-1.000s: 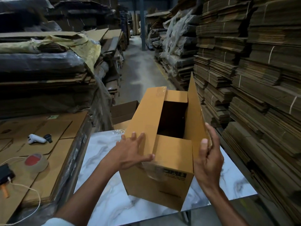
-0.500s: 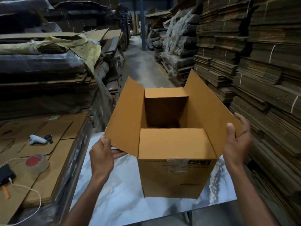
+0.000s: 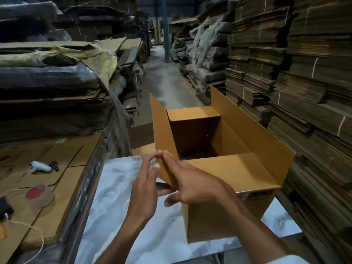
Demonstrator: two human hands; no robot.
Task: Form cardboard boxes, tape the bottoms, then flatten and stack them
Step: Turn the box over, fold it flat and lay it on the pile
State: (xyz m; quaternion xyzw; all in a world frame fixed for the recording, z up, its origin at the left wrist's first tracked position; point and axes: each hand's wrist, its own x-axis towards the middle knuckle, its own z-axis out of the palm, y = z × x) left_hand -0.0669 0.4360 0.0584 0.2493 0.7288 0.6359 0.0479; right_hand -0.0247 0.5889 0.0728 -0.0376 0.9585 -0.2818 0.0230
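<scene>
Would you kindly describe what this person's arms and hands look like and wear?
The left hand and right hand are gloveless, with no rings or watch visible. Both forearms are uncovered; only a pale sleeve edge shows at the right arm's lower end.

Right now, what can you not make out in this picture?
All in the head view:
- Box bottom: hidden by its own walls and the table, so no tape can be seen there.
- Left hand grip on the left flap: lost in motion blur.
- Print on the box front: mostly covered by the near flap and right hand.
- Black tool: cut off by the left edge.
</scene>
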